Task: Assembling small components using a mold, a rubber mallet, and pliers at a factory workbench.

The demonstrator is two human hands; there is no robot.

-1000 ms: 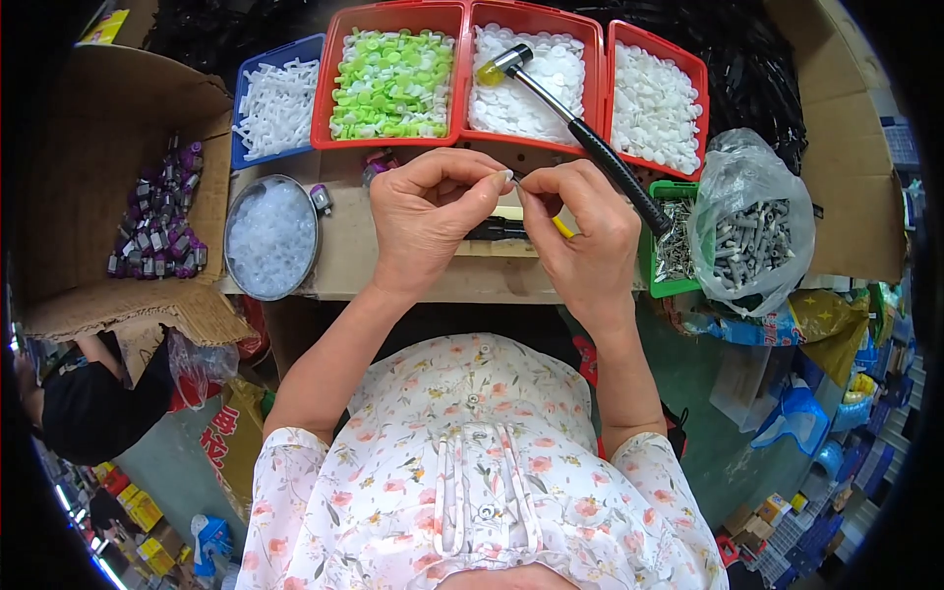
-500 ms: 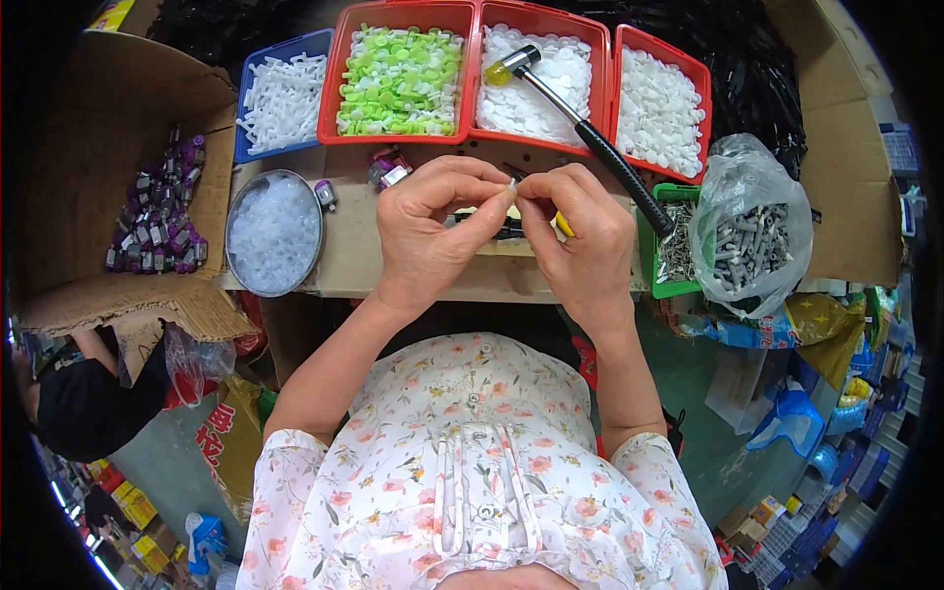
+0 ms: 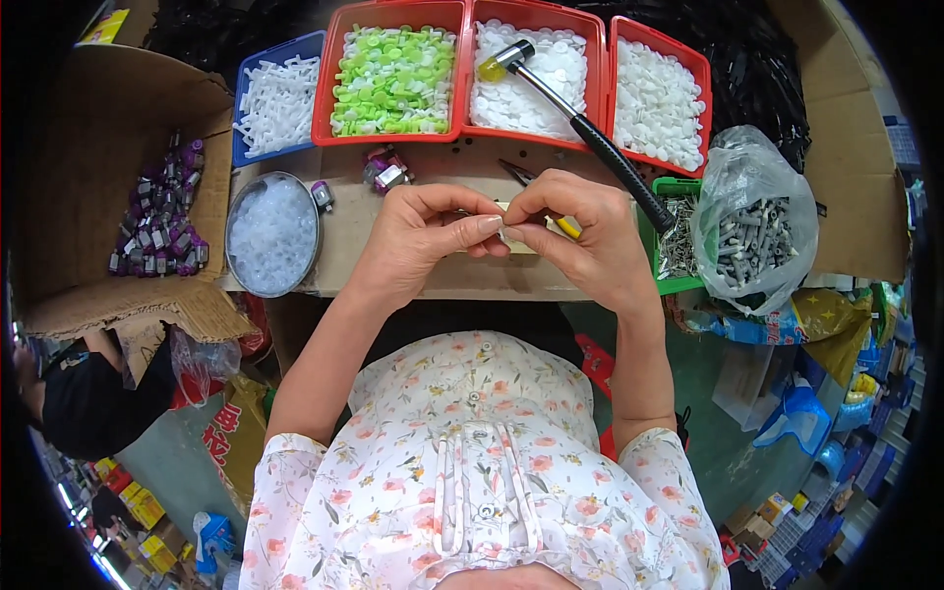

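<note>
Over the bench, my left hand [image 3: 418, 239] and my right hand [image 3: 590, 239] meet with their fingertips pinched together. Whatever lies between them is tiny and mostly covered by the fingers, so its kind cannot be made out. Behind my right hand lies a tool with dark pointed jaws [image 3: 515, 172] and a yellow handle [image 3: 568, 227], partly hidden. A small purple-and-metal part [image 3: 387, 171] rests on the bench just beyond my left hand. Another such part [image 3: 323, 195] stands beside a round dish [image 3: 273, 234] of translucent small pieces.
Along the back stand a blue bin [image 3: 237, 147] and red bins [image 3: 393, 139] of white and green plastic parts. A hammer [image 3: 600, 143] lies across them, its grip reaching a green tray [image 3: 678, 285]. A plastic bag [image 3: 752, 226] of grey parts sits right; a cardboard box [image 3: 108, 88] stands left.
Both hands have come slightly nearer to me, and the fingers have shifted their pinch. More of the pointed tool shows behind my right hand.
</note>
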